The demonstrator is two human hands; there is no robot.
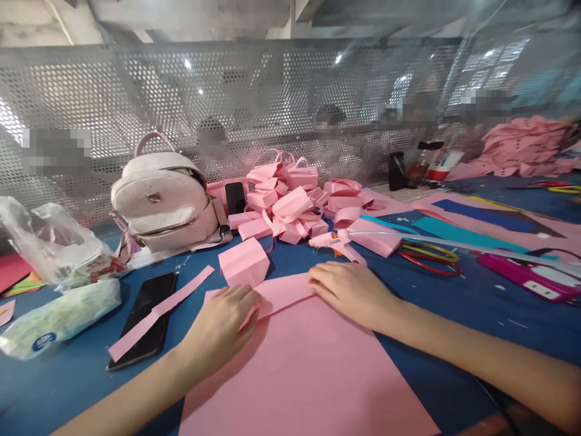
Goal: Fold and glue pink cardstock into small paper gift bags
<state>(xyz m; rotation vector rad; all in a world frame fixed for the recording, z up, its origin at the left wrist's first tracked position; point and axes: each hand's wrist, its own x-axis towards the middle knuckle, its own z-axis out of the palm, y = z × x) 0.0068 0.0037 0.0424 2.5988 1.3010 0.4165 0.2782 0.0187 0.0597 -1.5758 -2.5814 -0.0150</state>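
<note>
Folding seems underway by the table's [454, 297] near edge: pink paper [313, 369] is pinched by the left hand [227, 318], pressed by the right hand [354, 290], grip unclear; creasing seems needed.

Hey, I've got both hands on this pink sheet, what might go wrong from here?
The folded flap might crease crookedly if your left hand and right hand press unevenly. The glue gun lies just beyond your right hand, so a reach forward might bump it; whether it is hot can't be seen.
</note>
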